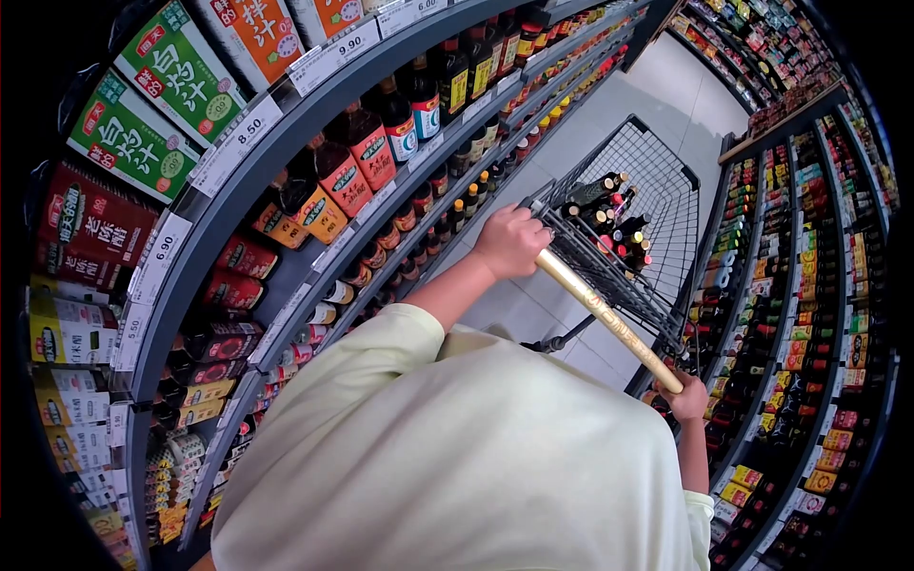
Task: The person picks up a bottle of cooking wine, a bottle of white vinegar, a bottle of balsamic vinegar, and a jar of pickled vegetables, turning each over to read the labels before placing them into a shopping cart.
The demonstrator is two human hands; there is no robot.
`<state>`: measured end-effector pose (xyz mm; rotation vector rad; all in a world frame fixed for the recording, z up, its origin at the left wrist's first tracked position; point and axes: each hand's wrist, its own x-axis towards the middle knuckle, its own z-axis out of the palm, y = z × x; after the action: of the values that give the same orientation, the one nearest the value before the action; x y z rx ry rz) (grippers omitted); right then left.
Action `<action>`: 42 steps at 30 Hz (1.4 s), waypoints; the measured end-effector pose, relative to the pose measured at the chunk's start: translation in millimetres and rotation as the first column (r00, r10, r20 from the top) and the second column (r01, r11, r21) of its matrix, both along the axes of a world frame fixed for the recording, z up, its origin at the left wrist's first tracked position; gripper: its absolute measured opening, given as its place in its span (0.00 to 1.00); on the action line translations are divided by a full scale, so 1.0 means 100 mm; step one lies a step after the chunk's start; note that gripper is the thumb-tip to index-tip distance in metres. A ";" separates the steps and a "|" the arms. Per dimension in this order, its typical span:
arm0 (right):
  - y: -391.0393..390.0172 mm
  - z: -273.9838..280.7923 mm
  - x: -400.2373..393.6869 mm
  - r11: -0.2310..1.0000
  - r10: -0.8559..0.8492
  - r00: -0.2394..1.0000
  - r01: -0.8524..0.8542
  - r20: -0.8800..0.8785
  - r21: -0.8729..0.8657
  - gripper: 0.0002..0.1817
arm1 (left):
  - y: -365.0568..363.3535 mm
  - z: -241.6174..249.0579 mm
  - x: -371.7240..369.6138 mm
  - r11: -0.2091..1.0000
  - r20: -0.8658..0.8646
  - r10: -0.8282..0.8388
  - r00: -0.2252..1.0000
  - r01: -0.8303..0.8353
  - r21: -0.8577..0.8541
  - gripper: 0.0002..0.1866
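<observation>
A shopping cart (666,186) of dark wire mesh stands in front of me in the aisle. Across its near end runs a gold-coloured handle (609,316) with lettering on it. My left hand (512,240) is closed around the handle's left end. At the other end, my right hand (687,398) is wrapped round the handle, its fingers partly hidden. Inside the basket, several dark glass bottles (609,224) with red, yellow and black caps are grouped near the handle side; some appear tilted. The exact contents of the bottles cannot be made out.
Close on the left, a shelf unit (286,105) holds rows of sauce bottles (343,171), with price tags (236,147) along its edges. Another shelf unit (795,314) full of bottles lines the right side. Tiled floor (662,81) continues ahead towards more shelves (790,48).
</observation>
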<state>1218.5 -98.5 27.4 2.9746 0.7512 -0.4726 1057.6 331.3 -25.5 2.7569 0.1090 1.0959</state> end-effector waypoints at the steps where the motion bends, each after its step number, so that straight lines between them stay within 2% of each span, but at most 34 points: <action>1: 0.01 0.00 -0.01 0.999 0.026 0.999 -0.027 0.026 0.041 0.16 | 0.00 0.00 0.00 1.000 0.008 -0.003 1.000 0.002 0.004 0.04; 2: 0.02 0.01 -0.02 0.995 0.050 0.997 -0.055 0.053 0.081 0.17 | -0.01 0.00 0.00 1.000 0.007 -0.005 1.000 0.005 0.003 0.04; 9: 0.06 0.05 -0.04 0.995 0.055 0.997 -0.059 0.058 0.074 0.16 | 0.01 -0.01 0.01 1.000 -0.012 -0.001 1.000 0.001 -0.004 0.04; 11: 0.09 0.09 -0.05 0.999 -0.023 0.999 0.024 -0.032 0.049 0.17 | 0.00 0.00 0.00 1.000 -0.006 0.001 1.000 -0.001 -0.004 0.04; 17: 0.03 0.01 0.00 0.997 0.039 0.999 -0.038 -0.009 0.071 0.17 | 0.01 0.00 -0.01 1.000 -0.033 0.016 0.999 -0.017 -0.009 0.03; 28: 0.08 0.09 -0.02 0.999 0.012 0.999 -0.011 -0.033 0.044 0.20 | -0.01 0.02 0.00 1.000 0.061 0.013 0.998 -0.013 0.013 0.04; 31: 0.08 0.08 -0.01 0.999 -0.004 0.999 0.006 -0.041 0.041 0.21 | -0.03 0.00 -0.01 1.000 -0.022 0.020 1.000 -0.020 -0.017 0.03; 42: -0.01 -0.01 0.04 0.997 -0.013 1.000 0.013 -0.003 0.072 0.18 | -0.01 -0.01 0.01 1.000 -0.016 0.015 1.000 -0.015 0.025 0.03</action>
<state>1222.0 -99.2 26.4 3.0477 0.7656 -0.4596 1058.5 330.0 -26.7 2.7918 0.1190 1.0856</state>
